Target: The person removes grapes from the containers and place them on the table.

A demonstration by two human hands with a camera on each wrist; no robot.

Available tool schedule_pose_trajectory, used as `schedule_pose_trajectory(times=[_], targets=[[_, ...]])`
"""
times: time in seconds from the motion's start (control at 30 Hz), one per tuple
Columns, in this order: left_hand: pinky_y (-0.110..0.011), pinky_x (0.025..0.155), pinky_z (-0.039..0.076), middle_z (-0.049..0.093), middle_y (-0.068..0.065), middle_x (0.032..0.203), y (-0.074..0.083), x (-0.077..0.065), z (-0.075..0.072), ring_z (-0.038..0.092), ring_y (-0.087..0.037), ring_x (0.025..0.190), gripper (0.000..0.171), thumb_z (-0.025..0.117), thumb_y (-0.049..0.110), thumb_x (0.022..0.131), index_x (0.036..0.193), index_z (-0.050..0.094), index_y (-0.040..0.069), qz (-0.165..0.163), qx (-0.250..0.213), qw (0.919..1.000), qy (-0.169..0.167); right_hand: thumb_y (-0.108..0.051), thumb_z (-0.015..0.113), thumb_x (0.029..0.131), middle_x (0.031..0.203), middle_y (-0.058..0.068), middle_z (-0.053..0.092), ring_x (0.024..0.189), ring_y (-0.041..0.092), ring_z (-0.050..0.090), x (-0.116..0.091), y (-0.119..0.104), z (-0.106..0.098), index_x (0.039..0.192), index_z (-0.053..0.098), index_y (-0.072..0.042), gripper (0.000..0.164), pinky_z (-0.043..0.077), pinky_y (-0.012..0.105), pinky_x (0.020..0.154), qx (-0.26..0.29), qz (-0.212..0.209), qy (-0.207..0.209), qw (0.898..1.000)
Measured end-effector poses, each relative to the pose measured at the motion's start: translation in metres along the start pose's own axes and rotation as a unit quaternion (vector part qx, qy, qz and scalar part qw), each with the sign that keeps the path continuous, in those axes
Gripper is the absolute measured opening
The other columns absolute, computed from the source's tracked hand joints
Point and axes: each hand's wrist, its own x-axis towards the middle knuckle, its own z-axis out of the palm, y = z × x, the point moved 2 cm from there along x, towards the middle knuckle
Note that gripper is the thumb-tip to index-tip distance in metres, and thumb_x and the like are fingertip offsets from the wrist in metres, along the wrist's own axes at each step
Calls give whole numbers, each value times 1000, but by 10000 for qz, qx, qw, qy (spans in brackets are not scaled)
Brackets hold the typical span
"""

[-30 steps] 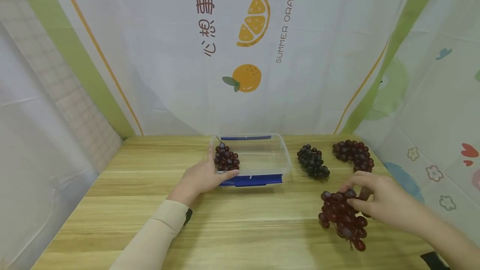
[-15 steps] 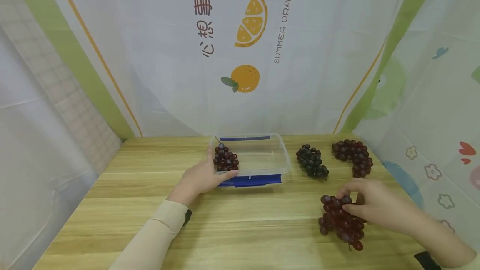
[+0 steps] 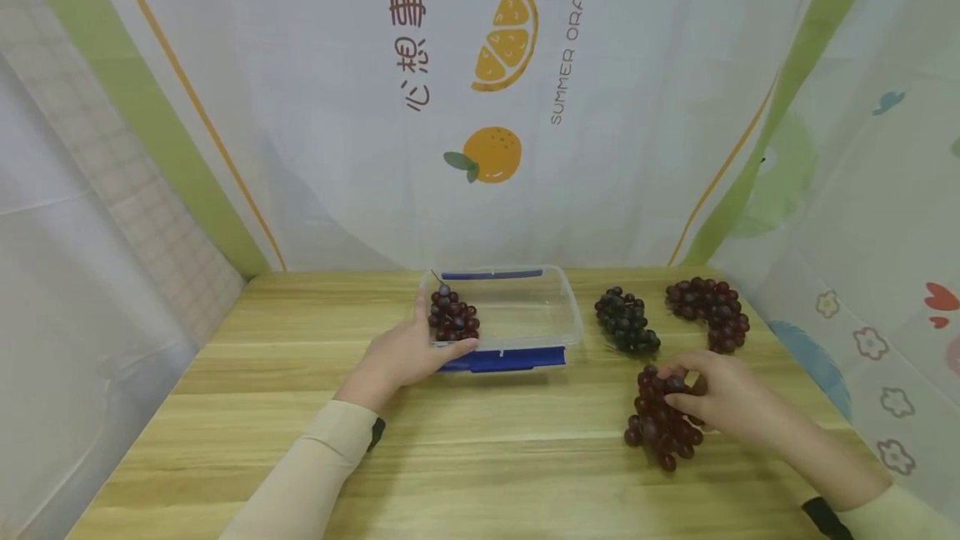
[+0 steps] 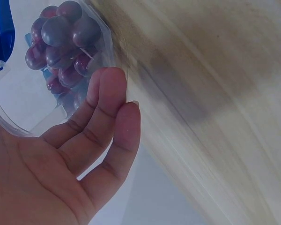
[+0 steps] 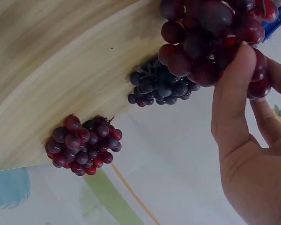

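My right hand [image 3: 723, 398] pinches a bunch of dark red grapes [image 3: 663, 432] near its top, and the bunch hangs over the right part of the table. The right wrist view shows the thumb pressed against these grapes [image 5: 201, 42]. At the middle back stands a clear plastic container [image 3: 525, 344] with blue clips, and a smaller bunch of purple grapes [image 3: 453, 319] lies in its left end. My left hand [image 3: 401, 352] rests at the container's left front corner, thumb along the front rim. In the left wrist view its fingers [image 4: 114, 89] lie against the container's outer wall.
A blackish bunch of grapes [image 3: 626, 323] lies right of the container. Farther right, a curved bunch of red grapes [image 3: 708, 311] lies near the edge of the wooden table [image 3: 300, 440]. A printed curtain [image 3: 337, 148] hangs close behind the table.
My right hand has moved slightly left and away from me with the bunch of grapes. The left hand and the container have stayed in place.
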Motion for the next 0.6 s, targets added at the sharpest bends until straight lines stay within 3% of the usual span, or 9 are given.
schedule_pose_trajectory(times=[0.2, 0.37, 0.47, 0.6], targets=[[-39, 65, 54, 64, -29, 145, 0, -1, -2, 77, -37, 103, 139, 50, 96, 83, 170, -15, 9, -2, 13, 10000, -5, -12, 82, 91, 112, 12, 68, 68, 11, 62, 4, 7, 0, 129, 65, -3, 43, 54, 29, 56, 81, 203, -217, 9995], [-41, 66, 55, 62, -30, 148, 0, -1, -2, 76, -40, 106, 140, 50, 97, 83, 170, -15, 9, 9, -18, 10000, -4, -20, 84, 92, 126, 24, 68, 89, 19, 68, 6, 14, -2, 137, 57, 1, 56, 57, 33, 67, -180, 312, -388, 9986], [-45, 71, 58, 59, -30, 151, 0, -1, -2, 75, -42, 112, 139, 51, 95, 84, 170, -16, 10, 41, -26, 10000, 41, -34, 82, 95, 136, 31, 64, 104, 36, 71, 5, 17, -3, 142, 53, 4, 67, 60, 46, 78, -430, 453, -458, 9970], [-50, 78, 60, 54, -31, 156, -1, -1, -1, 72, -45, 119, 137, 52, 94, 85, 170, -16, 11, 67, -39, 9999, 93, -58, 72, 98, 142, 41, 55, 117, 52, 66, 4, 21, -4, 148, 44, 11, 90, 58, 58, 85, -676, 941, -633, 9912]])
